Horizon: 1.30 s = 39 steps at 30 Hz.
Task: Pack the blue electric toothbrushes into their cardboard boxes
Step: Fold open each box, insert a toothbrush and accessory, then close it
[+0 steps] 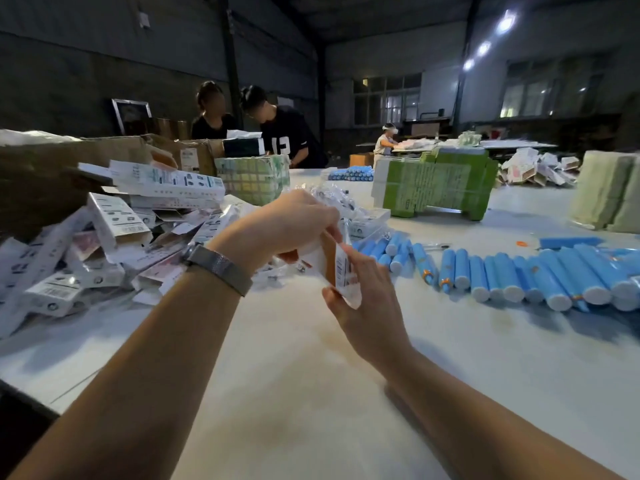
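- Holding a small white printed cardboard box with a brown inner face (334, 268) above the pale table top (311, 393), both hands work at it, and the box serves as the landmark here.
- The left hand (287, 226), a metal mesh watch band (221, 268) on its wrist, curls over the box's upper end and pinches it between thumb and fingers.
- The right hand (367, 306) grips the box's lower end, thumb on the near edge and fingers wrapped behind.
- To the right of the box lies a long row of blue cylindrical toothbrush handles with white end caps (519, 275), none of them in the hands.
- To the left of the box sits a loose heap of white printed cartons (114, 237); just behind it, crinkled clear plastic sachets (332, 195).
- Whether the box already holds anything I cannot tell.
- Likely risk: the thin flap may crease or tear if the pinch pulls unevenly.
- Reaching right for a handle could roll neighbours out of the row and off the table.
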Each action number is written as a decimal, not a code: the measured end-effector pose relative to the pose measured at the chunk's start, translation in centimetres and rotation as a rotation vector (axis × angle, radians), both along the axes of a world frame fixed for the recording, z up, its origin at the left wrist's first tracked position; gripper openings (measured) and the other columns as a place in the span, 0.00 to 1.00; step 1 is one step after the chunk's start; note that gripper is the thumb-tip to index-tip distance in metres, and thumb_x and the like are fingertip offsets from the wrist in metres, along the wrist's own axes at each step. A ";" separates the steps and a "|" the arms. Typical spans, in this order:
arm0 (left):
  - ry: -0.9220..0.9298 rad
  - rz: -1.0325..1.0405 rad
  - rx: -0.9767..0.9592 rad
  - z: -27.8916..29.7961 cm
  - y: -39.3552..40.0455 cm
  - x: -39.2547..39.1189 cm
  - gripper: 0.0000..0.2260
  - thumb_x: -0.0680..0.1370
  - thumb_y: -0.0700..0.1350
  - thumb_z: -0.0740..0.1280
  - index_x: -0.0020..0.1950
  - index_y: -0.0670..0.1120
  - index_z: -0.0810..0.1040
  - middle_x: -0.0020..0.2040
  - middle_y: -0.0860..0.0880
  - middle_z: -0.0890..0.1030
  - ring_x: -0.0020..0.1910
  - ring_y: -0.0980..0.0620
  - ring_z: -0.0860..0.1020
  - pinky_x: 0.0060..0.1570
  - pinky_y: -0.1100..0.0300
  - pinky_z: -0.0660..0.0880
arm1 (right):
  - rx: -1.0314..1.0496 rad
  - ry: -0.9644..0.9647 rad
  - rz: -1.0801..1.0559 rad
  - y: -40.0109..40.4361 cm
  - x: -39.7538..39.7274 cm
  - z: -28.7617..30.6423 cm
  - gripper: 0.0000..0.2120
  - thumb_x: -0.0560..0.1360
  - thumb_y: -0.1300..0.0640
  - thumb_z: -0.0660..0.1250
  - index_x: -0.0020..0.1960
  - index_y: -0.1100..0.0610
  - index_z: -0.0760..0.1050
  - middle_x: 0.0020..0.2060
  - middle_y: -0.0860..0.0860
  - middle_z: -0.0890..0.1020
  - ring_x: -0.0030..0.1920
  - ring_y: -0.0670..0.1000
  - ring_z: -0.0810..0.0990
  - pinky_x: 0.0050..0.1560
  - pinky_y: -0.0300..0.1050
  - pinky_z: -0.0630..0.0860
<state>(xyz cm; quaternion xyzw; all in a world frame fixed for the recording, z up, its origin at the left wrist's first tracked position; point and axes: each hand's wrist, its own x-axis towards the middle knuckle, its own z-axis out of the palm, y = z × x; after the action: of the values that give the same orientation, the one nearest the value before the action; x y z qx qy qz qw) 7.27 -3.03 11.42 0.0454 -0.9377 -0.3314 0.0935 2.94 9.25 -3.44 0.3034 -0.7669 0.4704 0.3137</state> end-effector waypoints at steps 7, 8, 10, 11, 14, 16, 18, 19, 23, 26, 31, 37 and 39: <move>0.179 -0.247 0.668 -6.2 0.6 -1.7 0.31 0.72 0.75 0.59 0.57 0.51 0.81 0.53 0.44 0.82 0.51 0.47 0.79 0.50 0.50 0.76 | -0.240 -0.206 0.012 1.1 -0.3 1.5 0.26 0.64 0.44 0.74 0.59 0.42 0.68 0.52 0.46 0.80 0.53 0.48 0.79 0.54 0.50 0.77; 0.215 -0.352 0.732 -7.5 1.2 -1.8 0.30 0.69 0.75 0.62 0.56 0.54 0.82 0.53 0.48 0.82 0.54 0.47 0.79 0.54 0.49 0.76 | -0.274 -0.224 0.009 1.2 -0.4 1.7 0.27 0.62 0.41 0.74 0.56 0.41 0.66 0.51 0.45 0.81 0.51 0.47 0.80 0.52 0.50 0.77; 0.268 -0.551 0.838 -9.2 2.3 -2.0 0.27 0.68 0.74 0.66 0.56 0.57 0.83 0.55 0.50 0.83 0.58 0.48 0.80 0.60 0.49 0.77 | -0.293 -0.265 -0.020 1.3 -0.5 1.9 0.27 0.59 0.37 0.74 0.51 0.41 0.64 0.46 0.44 0.81 0.47 0.47 0.81 0.48 0.52 0.79; 0.292 -0.601 0.858 -9.7 2.6 -2.1 0.25 0.69 0.72 0.68 0.57 0.57 0.82 0.57 0.47 0.83 0.59 0.47 0.80 0.62 0.48 0.77 | -0.277 -0.276 -0.051 1.3 -0.4 2.0 0.27 0.59 0.36 0.74 0.49 0.41 0.62 0.44 0.44 0.81 0.45 0.47 0.81 0.45 0.53 0.79; 0.388 -0.597 0.830 -10.4 2.6 -2.4 0.19 0.72 0.62 0.73 0.60 0.58 0.80 0.59 0.47 0.83 0.60 0.47 0.81 0.59 0.53 0.79 | -0.186 -0.275 -0.073 1.4 -0.7 2.5 0.26 0.57 0.40 0.72 0.48 0.42 0.62 0.40 0.44 0.81 0.41 0.45 0.81 0.41 0.50 0.79; 0.429 -0.585 0.845 -11.0 2.4 -2.7 0.14 0.74 0.56 0.72 0.59 0.58 0.81 0.57 0.47 0.84 0.58 0.47 0.82 0.53 0.57 0.79 | -0.139 -0.337 0.146 2.3 -1.3 2.9 0.28 0.58 0.47 0.75 0.52 0.41 0.63 0.44 0.46 0.81 0.43 0.46 0.82 0.43 0.50 0.80; 0.431 -0.551 0.925 -11.3 2.1 -2.7 0.12 0.75 0.57 0.70 0.58 0.59 0.82 0.57 0.46 0.84 0.56 0.44 0.83 0.50 0.54 0.81 | -0.041 -0.443 0.416 4.1 -2.0 3.2 0.33 0.61 0.50 0.79 0.59 0.38 0.66 0.49 0.47 0.79 0.44 0.42 0.80 0.44 0.43 0.79; 0.429 -0.518 0.960 -11.3 2.0 -2.7 0.11 0.75 0.59 0.69 0.56 0.60 0.82 0.56 0.46 0.84 0.55 0.44 0.83 0.49 0.51 0.81 | 0.015 -0.481 0.464 5.1 -2.4 3.4 0.33 0.62 0.48 0.79 0.61 0.36 0.67 0.49 0.45 0.79 0.43 0.41 0.79 0.43 0.40 0.78; 0.407 -0.459 0.989 -11.6 2.3 -2.4 0.11 0.73 0.62 0.69 0.54 0.63 0.81 0.55 0.46 0.85 0.51 0.43 0.84 0.45 0.51 0.81 | -0.154 -0.495 0.208 8.8 -4.7 3.9 0.18 0.68 0.42 0.69 0.58 0.40 0.75 0.45 0.48 0.80 0.39 0.47 0.79 0.39 0.43 0.75; 0.409 -0.495 0.973 -12.0 2.9 -2.0 0.12 0.72 0.61 0.69 0.54 0.62 0.80 0.53 0.46 0.85 0.50 0.43 0.85 0.44 0.49 0.81 | 0.322 -0.373 -0.448 11.3 -7.0 3.0 0.12 0.75 0.46 0.65 0.59 0.43 0.76 0.48 0.49 0.81 0.51 0.54 0.80 0.50 0.49 0.75; 0.397 -0.513 0.954 -11.8 2.7 -1.8 0.15 0.71 0.62 0.69 0.55 0.61 0.79 0.53 0.47 0.85 0.51 0.42 0.84 0.49 0.42 0.79 | 0.819 -0.452 -0.709 11.9 -8.2 1.5 0.17 0.79 0.42 0.54 0.64 0.41 0.73 0.59 0.49 0.77 0.61 0.54 0.73 0.46 0.48 0.67; 0.419 -0.497 0.907 -11.6 2.8 -1.7 0.14 0.71 0.62 0.68 0.54 0.60 0.78 0.52 0.48 0.85 0.49 0.43 0.84 0.46 0.45 0.80 | 0.817 -0.359 -0.747 11.5 -7.6 1.3 0.11 0.78 0.43 0.60 0.57 0.45 0.73 0.48 0.48 0.77 0.54 0.53 0.74 0.42 0.45 0.67; 0.418 -0.493 0.890 -11.6 2.8 -1.6 0.14 0.71 0.63 0.67 0.54 0.61 0.78 0.52 0.49 0.85 0.49 0.45 0.85 0.44 0.51 0.80 | 0.762 -0.315 -0.765 11.8 -7.5 1.4 0.08 0.77 0.46 0.62 0.55 0.45 0.72 0.47 0.47 0.77 0.49 0.53 0.74 0.39 0.44 0.65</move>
<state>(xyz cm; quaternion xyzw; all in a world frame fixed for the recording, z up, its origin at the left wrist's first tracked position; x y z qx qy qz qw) 5.66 -0.22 -0.16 -0.2073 -0.6514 -0.7100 0.1692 -4.55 21.01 -2.06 0.0214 -0.9756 0.0526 0.2119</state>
